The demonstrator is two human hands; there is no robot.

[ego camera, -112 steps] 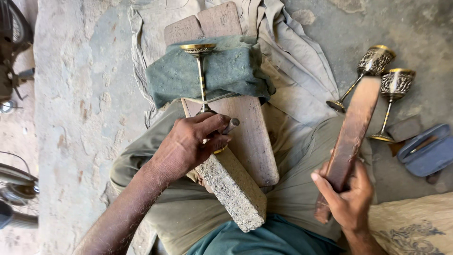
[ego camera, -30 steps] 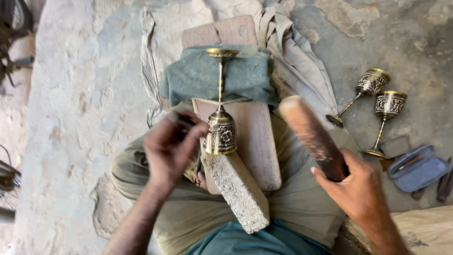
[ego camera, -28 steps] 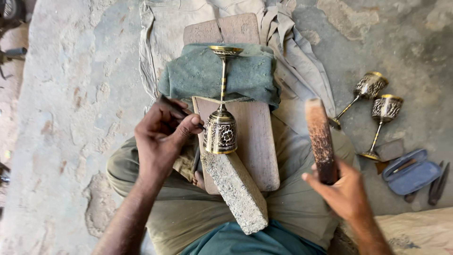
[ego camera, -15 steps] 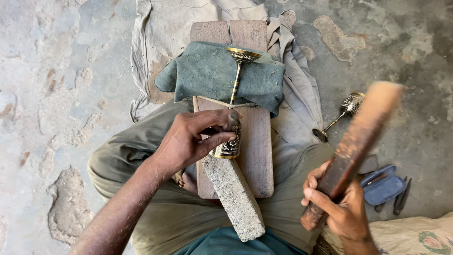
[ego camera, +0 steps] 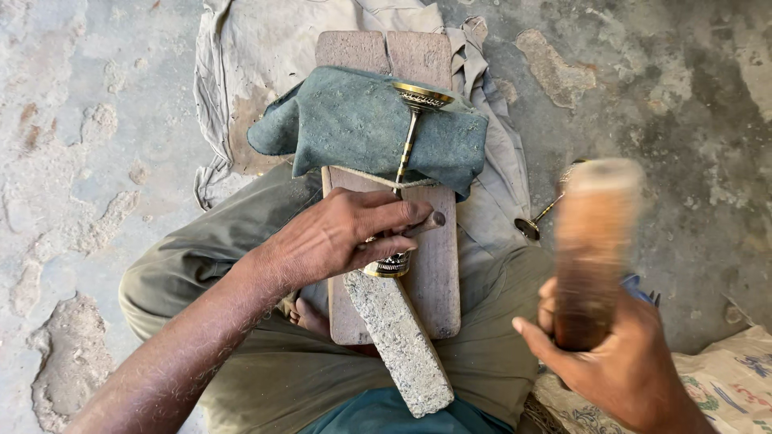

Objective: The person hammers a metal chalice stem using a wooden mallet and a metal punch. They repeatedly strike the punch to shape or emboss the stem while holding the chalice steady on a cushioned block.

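A brass goblet (ego camera: pixel 408 149) lies on its side on a wooden board (ego camera: pixel 434 257), its round foot resting on a folded blue-green cloth (ego camera: pixel 346 124). My left hand (ego camera: pixel 342 233) covers the goblet's cup and also pinches a thin metal punch against it. The cup's rim butts against a rough grey stone block (ego camera: pixel 398 341) that lies on my lap. My right hand (ego camera: pixel 623 366) is at the lower right, closed around a thick wooden mallet stick (ego camera: pixel 593 241), which is raised and blurred.
Another goblet (ego camera: pixel 551 205) lies on the concrete floor, mostly hidden behind the stick. A beige cloth (ego camera: pixel 257 56) is spread under the board. A printed sack (ego camera: pixel 732 382) lies at the lower right. My legs in olive trousers (ego camera: pixel 265 370) frame the board.
My left hand has closed over the goblet's cup. My right hand swung the stick to the right and raised it upright, and it now hides the goblets on the floor.
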